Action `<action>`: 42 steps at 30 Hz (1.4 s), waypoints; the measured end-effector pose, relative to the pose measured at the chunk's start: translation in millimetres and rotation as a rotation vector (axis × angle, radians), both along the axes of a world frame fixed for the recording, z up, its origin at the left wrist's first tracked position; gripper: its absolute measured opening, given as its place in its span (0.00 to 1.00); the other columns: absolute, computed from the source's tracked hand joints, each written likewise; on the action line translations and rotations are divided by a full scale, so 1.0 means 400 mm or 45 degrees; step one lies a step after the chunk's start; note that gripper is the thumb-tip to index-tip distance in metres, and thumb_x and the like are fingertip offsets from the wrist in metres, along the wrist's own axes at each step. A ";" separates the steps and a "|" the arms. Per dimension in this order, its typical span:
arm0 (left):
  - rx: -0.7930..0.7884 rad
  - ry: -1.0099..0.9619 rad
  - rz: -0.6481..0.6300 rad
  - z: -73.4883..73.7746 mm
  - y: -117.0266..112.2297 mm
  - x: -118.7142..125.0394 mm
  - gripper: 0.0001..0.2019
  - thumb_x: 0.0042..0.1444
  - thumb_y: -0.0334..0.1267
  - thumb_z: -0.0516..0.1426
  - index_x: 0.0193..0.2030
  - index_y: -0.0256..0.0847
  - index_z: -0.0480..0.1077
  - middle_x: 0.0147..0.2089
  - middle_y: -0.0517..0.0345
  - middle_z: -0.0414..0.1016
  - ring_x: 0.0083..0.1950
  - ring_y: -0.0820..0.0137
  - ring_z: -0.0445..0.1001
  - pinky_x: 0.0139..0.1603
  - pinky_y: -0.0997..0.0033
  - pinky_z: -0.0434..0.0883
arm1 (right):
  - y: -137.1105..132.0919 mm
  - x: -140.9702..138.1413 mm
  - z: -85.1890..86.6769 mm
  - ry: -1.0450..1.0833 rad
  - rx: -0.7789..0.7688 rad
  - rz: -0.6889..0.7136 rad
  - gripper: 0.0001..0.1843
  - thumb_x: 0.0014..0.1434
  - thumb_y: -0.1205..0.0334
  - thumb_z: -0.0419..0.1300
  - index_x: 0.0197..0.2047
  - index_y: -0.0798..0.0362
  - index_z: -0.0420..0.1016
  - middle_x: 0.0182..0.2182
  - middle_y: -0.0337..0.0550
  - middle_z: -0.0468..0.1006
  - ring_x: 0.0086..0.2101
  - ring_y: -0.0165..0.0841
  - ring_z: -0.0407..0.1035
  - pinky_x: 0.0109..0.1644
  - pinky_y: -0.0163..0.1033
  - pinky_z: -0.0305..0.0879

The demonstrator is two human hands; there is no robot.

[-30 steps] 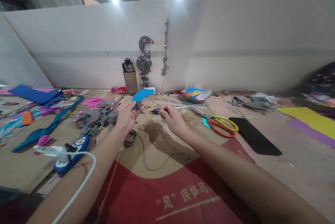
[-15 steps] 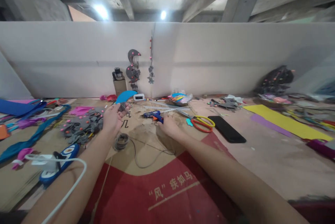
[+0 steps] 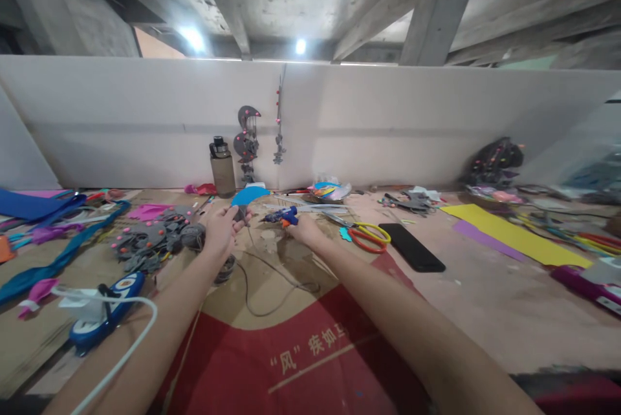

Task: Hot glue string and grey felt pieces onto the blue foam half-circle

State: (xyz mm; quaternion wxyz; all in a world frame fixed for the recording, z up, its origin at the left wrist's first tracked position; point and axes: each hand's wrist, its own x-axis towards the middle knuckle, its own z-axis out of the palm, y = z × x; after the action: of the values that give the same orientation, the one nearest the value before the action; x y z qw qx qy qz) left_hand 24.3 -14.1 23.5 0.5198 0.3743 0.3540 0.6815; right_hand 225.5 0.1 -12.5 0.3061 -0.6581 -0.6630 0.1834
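My left hand is closed, pinching a small dark grey piece. A bright blue curved sheet sticks up from the same fingers. My right hand is wrapped round the grip of a blue hot glue gun, whose nozzle points left toward my left hand. Grey cord loops over the cardboard below both hands. Its coil is partly hidden behind my left forearm. Scissors with yellow and orange handles lie right of my right hand.
A black phone and yellow sheet lie to the right. Grey cutouts with pink beads are piled on the left, near a blue power strip with a white cable. A bottle stands by the white partition.
My left hand has shifted right with the grey piece and blue sheet, closer to the glue gun. The blue sheet now overlaps the small white device behind it. The camera view has tilted up slightly.
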 end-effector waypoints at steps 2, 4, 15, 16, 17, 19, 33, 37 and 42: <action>-0.014 0.001 -0.015 -0.003 -0.001 0.006 0.01 0.51 0.29 0.57 0.30 0.35 0.67 0.27 0.54 0.75 0.32 0.70 0.77 0.36 0.69 0.76 | -0.014 0.015 -0.005 0.060 0.069 -0.060 0.12 0.51 0.62 0.54 0.38 0.56 0.71 0.35 0.49 0.77 0.34 0.36 0.71 0.37 0.37 0.65; -0.037 -0.003 -0.021 -0.008 -0.006 0.017 0.02 0.51 0.29 0.57 0.29 0.35 0.67 0.28 0.53 0.75 0.32 0.69 0.78 0.37 0.69 0.76 | -0.028 0.031 -0.014 0.180 0.159 -0.158 0.17 0.52 0.62 0.52 0.45 0.58 0.67 0.41 0.52 0.75 0.39 0.37 0.70 0.41 0.38 0.65; -0.097 0.070 -0.062 -0.065 -0.025 0.070 0.03 0.52 0.28 0.57 0.28 0.33 0.67 0.28 0.50 0.76 0.31 0.70 0.78 0.34 0.71 0.76 | -0.029 0.056 -0.037 1.033 0.230 -0.204 0.27 0.46 0.60 0.56 0.52 0.53 0.61 0.37 0.42 0.74 0.19 0.25 0.63 0.23 0.33 0.62; -0.117 0.070 -0.066 -0.070 -0.023 0.070 0.03 0.51 0.27 0.58 0.28 0.33 0.67 0.28 0.51 0.76 0.31 0.70 0.77 0.34 0.71 0.76 | -0.033 0.058 -0.029 1.018 0.256 -0.180 0.27 0.46 0.59 0.56 0.51 0.53 0.61 0.37 0.42 0.74 0.19 0.25 0.63 0.23 0.33 0.63; -0.136 0.074 -0.067 -0.075 -0.020 0.069 0.03 0.51 0.26 0.58 0.28 0.33 0.67 0.28 0.51 0.76 0.30 0.70 0.77 0.34 0.71 0.76 | -0.038 0.059 -0.019 0.998 0.270 -0.136 0.28 0.46 0.58 0.57 0.52 0.53 0.61 0.37 0.41 0.74 0.19 0.25 0.63 0.23 0.33 0.63; -0.168 0.091 -0.075 -0.085 -0.014 0.068 0.03 0.50 0.26 0.58 0.28 0.33 0.67 0.28 0.50 0.76 0.29 0.71 0.77 0.33 0.72 0.76 | -0.056 0.058 0.000 0.958 0.291 -0.040 0.28 0.48 0.56 0.57 0.52 0.53 0.60 0.36 0.40 0.75 0.19 0.25 0.63 0.24 0.34 0.63; -0.190 0.129 -0.166 -0.110 -0.006 0.071 0.02 0.48 0.28 0.58 0.29 0.32 0.68 0.31 0.46 0.77 0.28 0.71 0.76 0.33 0.73 0.75 | -0.169 0.022 -0.021 0.618 0.277 0.254 0.16 0.58 0.54 0.53 0.48 0.50 0.66 0.33 0.43 0.75 0.27 0.33 0.67 0.30 0.38 0.63; -0.091 0.152 -0.106 -0.107 -0.002 0.070 0.03 0.47 0.30 0.59 0.29 0.34 0.67 0.28 0.52 0.76 0.30 0.71 0.77 0.36 0.71 0.75 | -0.150 0.007 -0.030 0.739 0.285 0.273 0.16 0.60 0.51 0.50 0.46 0.51 0.66 0.36 0.44 0.75 0.29 0.33 0.68 0.31 0.38 0.65; -0.060 0.248 -0.049 -0.118 0.024 0.070 0.06 0.46 0.32 0.60 0.30 0.35 0.67 0.28 0.55 0.76 0.29 0.72 0.76 0.34 0.71 0.74 | -0.138 -0.020 -0.020 0.761 0.313 0.368 0.19 0.60 0.50 0.50 0.47 0.53 0.67 0.36 0.44 0.76 0.28 0.31 0.69 0.32 0.38 0.67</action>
State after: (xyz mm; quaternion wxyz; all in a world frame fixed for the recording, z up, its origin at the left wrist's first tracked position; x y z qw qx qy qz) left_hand 52.3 -4.6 -23.7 0.5044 0.4332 0.4115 0.6234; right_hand 217.6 -55.2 -20.6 0.5345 -0.4329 -0.6475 0.3281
